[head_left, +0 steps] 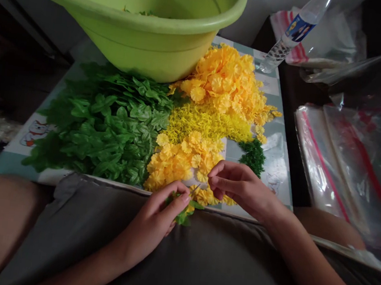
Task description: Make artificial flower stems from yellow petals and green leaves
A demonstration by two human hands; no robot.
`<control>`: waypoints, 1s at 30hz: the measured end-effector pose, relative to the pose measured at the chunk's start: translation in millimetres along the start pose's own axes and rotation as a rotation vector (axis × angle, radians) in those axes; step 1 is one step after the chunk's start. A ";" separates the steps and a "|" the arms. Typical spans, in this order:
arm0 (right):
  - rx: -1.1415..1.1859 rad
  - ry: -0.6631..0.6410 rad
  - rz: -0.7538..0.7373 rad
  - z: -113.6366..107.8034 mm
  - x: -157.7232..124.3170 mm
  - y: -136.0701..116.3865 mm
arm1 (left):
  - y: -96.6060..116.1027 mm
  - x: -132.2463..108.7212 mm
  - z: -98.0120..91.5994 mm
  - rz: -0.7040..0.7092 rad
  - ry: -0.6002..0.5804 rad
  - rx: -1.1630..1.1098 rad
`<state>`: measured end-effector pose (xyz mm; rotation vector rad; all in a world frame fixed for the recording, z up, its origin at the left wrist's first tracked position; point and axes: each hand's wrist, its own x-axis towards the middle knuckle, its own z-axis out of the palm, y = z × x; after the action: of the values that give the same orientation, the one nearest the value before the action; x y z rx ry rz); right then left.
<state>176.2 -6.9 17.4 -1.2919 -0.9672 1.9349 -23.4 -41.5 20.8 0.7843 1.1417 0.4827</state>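
The bench [280, 147], covered with a patterned sheet, spreads beneath everything, and on its far side rests a big lime-green basin [175, 25]. A little green shows inside the basin; those bits may be pieces already done, but the rim hides too much to count them. Near and left of the basin lies a broad pile of green leaves [106, 129], with a tall heap of orange-yellow flowers [227, 80] far right; both look plentiful, so much seems left to work through. A smaller spread of yellow blossoms [178, 159] lies near, and yellow frilly sprigs [209, 124] fill the space between the two flower groups. The right hand [237, 183] is above the near blossoms, fingers curled toward the thumb; whether it pinches anything fine, I cannot tell. The left hand [166, 208] grips a small green-and-yellow bunch [186, 212] at the bench's near edge. A thin stem [195, 188] sticks out from that hand's fingertips, so this piece looks only partly done.
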 end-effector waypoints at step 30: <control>0.406 -0.228 0.077 13.2 -6.2 9.1 | 2.1 -0.9 -0.3 0.058 -0.059 0.183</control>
<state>165.0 -20.0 16.2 -0.9019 -0.5870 2.2305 -23.9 -40.7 22.9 0.9865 1.1210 0.4038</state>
